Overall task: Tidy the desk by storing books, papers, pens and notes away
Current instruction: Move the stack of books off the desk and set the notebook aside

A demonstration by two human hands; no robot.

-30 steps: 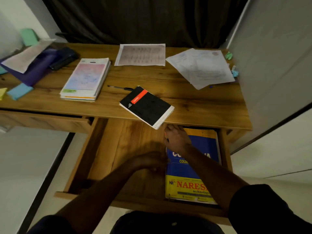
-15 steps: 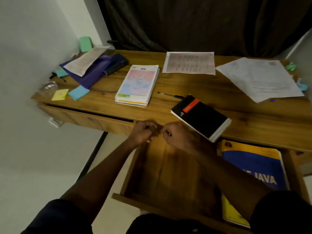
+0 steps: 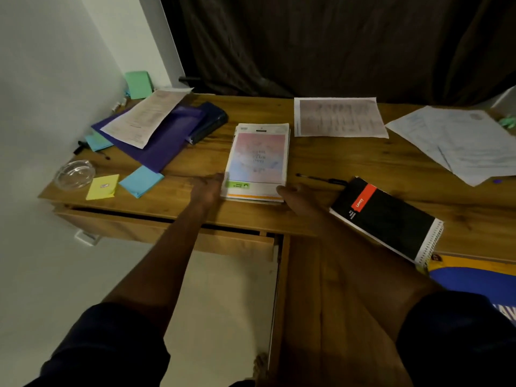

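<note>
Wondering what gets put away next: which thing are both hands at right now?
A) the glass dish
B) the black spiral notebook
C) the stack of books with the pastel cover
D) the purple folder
C: the left hand and right hand are at the two near corners of the stack, one on each side.

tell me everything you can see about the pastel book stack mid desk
The book stack lies flat on the wooden desk: several thin paper books, squared up. Top cover pink-to-blue pastel, green label and orange stripe at its near edge. The left hand and right hand touch its near corners; grip blurred.
</note>
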